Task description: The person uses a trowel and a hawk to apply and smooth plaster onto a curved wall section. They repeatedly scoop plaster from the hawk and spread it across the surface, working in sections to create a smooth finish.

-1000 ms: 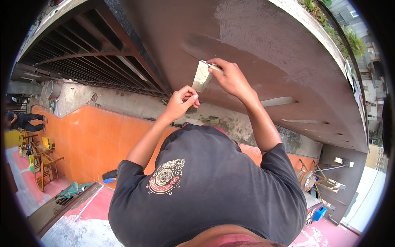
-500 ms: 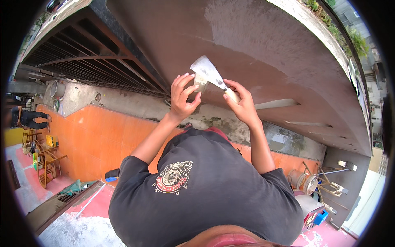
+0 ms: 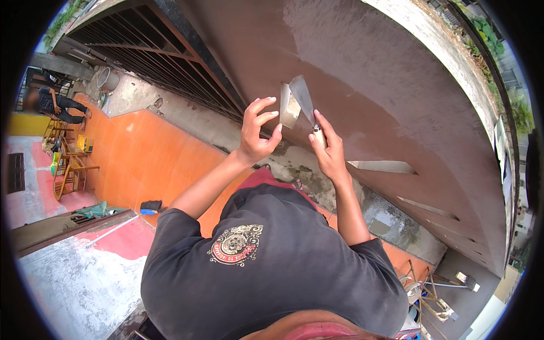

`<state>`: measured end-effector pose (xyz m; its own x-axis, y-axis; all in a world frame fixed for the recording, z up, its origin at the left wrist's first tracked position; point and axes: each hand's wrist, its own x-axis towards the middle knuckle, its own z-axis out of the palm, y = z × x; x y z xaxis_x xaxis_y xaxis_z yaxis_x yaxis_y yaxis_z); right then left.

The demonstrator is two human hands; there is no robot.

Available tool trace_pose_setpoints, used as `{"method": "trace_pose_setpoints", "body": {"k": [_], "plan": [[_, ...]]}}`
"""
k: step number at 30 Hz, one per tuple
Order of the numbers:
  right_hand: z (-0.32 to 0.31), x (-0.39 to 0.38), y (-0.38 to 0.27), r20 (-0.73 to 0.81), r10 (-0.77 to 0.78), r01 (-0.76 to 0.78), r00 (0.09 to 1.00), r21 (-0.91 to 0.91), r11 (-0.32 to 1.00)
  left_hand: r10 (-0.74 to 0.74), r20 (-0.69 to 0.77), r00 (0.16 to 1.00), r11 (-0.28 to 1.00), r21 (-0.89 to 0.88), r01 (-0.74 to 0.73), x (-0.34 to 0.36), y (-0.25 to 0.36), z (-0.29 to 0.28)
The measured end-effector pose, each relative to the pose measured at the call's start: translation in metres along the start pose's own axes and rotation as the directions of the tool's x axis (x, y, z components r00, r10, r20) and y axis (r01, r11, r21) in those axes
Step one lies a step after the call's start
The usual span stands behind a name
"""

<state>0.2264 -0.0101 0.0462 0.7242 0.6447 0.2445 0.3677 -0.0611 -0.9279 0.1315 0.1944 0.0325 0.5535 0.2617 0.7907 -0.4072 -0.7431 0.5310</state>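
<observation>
My right hand (image 3: 328,150) is closed round the pale handle of a putty knife (image 3: 303,95), its broad metal blade pointing up toward the brown wall. Left of it, my left hand (image 3: 258,131) is raised with curved fingers apart and the thumb separate. A pale, angular shape (image 3: 290,110) shows between the left fingertips and the blade. I cannot tell whether it is a plate or an opening in the wall. The brown wall (image 3: 351,90) rises in front of both hands, with a lighter-toned patch across its upper part.
A dark barred gate (image 3: 153,45) adjoins the wall at left. Slots (image 3: 382,166) pierce the wall at right. Below lie orange tiles (image 3: 153,153). A person (image 3: 59,105), wooden chairs (image 3: 71,170) and a bucket (image 3: 107,79) are far left. Poles and sticks (image 3: 433,292) stand at lower right.
The putty knife's blade has swung to the right and turned more edge-on. My left hand has shifted slightly right. The whole view has turned.
</observation>
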Motion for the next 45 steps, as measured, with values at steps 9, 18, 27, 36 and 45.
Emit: {"method": "trace_pose_setpoints", "body": {"k": [9,18,27,36,45], "plan": [[0.03,-0.012,0.026,-0.21,-0.18,0.216,0.961,0.164,0.962,-0.306,0.691,0.655,0.542,-0.439,0.716,-0.03,0.012,0.034],[0.122,0.015,-0.001,-0.481,0.006,0.195,0.877,0.368,0.909,-0.116,0.882,0.456,0.413,-0.375,0.83,-0.009,-0.046,-0.011],[0.224,0.038,0.004,-0.645,0.033,0.21,0.763,0.296,0.932,0.038,0.867,0.497,0.43,-0.463,0.775,-0.001,-0.114,-0.062],[0.188,0.043,-0.016,-0.704,-0.042,-0.048,0.709,-0.107,0.993,0.027,0.886,0.463,0.567,-0.395,0.722,-0.027,-0.119,-0.056],[0.168,0.089,-0.032,-0.727,-0.23,-0.072,0.646,-0.359,0.93,0.001,0.928,0.373,0.586,-0.303,0.752,-0.029,-0.127,-0.031]]}}
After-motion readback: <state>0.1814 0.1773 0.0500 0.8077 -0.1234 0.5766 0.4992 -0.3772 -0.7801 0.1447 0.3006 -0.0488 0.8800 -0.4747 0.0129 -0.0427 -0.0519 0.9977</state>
